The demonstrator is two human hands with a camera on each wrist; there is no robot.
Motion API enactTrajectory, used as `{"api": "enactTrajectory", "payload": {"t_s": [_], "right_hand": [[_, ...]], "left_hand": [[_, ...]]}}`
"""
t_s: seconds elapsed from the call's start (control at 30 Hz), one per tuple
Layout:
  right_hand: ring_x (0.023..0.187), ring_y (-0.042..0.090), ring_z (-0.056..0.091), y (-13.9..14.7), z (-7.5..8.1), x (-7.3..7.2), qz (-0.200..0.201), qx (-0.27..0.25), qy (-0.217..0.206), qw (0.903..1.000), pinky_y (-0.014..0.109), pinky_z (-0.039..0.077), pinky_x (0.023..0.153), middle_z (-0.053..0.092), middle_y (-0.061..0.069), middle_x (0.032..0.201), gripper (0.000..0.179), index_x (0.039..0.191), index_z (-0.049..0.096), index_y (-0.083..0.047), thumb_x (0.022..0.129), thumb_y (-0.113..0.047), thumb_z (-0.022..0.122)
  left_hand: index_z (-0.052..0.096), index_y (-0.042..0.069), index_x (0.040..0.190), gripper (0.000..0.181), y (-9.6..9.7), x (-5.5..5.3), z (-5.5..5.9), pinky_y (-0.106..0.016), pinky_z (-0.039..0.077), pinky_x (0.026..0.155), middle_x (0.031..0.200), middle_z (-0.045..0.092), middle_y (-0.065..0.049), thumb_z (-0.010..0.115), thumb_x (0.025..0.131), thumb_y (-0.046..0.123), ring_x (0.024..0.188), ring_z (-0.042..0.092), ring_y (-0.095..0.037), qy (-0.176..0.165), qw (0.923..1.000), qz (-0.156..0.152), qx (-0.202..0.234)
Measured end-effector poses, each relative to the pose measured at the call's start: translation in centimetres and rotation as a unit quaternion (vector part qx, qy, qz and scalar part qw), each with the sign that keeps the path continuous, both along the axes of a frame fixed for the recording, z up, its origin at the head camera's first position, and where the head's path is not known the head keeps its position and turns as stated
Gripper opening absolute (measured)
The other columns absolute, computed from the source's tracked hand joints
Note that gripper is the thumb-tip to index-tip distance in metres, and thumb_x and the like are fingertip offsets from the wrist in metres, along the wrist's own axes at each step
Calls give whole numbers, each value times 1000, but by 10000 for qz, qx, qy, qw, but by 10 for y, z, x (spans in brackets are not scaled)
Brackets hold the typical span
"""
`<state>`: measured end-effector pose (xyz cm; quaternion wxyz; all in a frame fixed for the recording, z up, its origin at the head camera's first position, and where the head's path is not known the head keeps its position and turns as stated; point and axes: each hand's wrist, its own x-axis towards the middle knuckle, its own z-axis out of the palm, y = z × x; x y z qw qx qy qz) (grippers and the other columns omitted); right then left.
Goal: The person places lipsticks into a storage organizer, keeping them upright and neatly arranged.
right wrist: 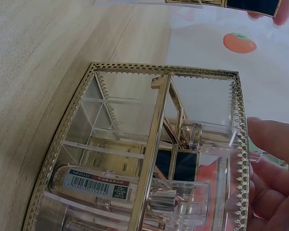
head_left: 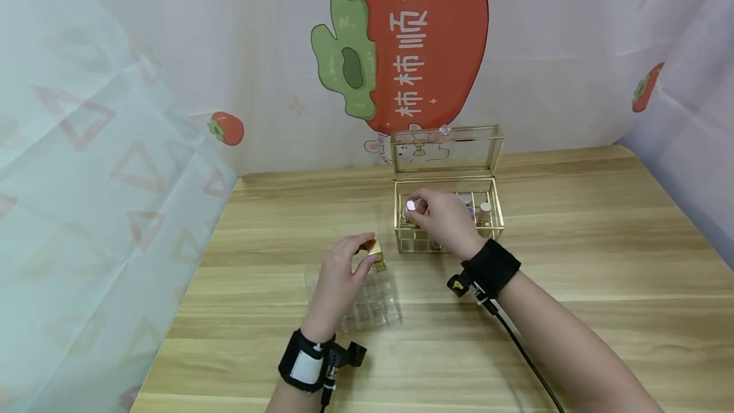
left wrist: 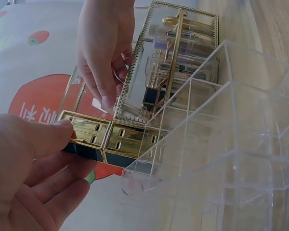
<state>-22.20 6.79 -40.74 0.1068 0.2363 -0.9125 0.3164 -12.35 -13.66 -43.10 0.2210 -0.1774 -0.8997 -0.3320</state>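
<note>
My left hand (head_left: 335,282) pinches a gold-and-black lipstick tube (left wrist: 89,132) between thumb and fingers. The tube's lower part stands inside the far end of a clear acrylic organizer (head_left: 375,308). My right hand (head_left: 447,218) is over the left part of a gold-framed glass box (head_left: 401,241), its thumb and fingertips pinching a clear, shiny-ended lipstick tube (head_left: 410,206). Inside the box, another lipstick tube (right wrist: 101,187) with a barcode label lies among several cosmetic tubes in a gold divider. A dark tube (right wrist: 185,166) also shows through the glass.
The box's hinged glass lid (head_left: 447,152) stands up at the back. A wooden table (head_left: 241,311) lies under everything, with a printed cloth (head_left: 287,69) hanging behind it. Each wrist wears a black strap with a camera; a cable (head_left: 527,359) runs along the right forearm.
</note>
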Motion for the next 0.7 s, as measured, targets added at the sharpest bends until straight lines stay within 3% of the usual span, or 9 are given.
{"api": "enactTrajectory", "payload": {"t_s": [0.23,0.57,0.7], "right_hand": [[56,13,53,-9,0,-1,-5,148,68,9999,48,44,76,66,0,71,30,110,69,-8,89,-28,67],[54,14,52,-15,-1,0,19,187,59,9998,33,43,55,66,1,70,28,109,71,-6,88,-25,67],[56,13,53,-15,-1,0,28,251,129,9996,32,41,53,66,1,70,26,109,71,-7,88,-22,67]], "left_hand": [[62,5,120,36,-7,0,-1,-34,55,85,107,68,-6,70,86,8,98,58,-12,-129,9999,-106,5],[63,3,119,36,-12,-2,-2,-35,56,84,106,69,-8,71,84,8,97,60,-14,0,9998,-188,29],[62,2,119,36,-13,-3,-1,-35,55,86,107,68,-8,70,84,6,98,60,-14,50,9997,-246,-4]]}}
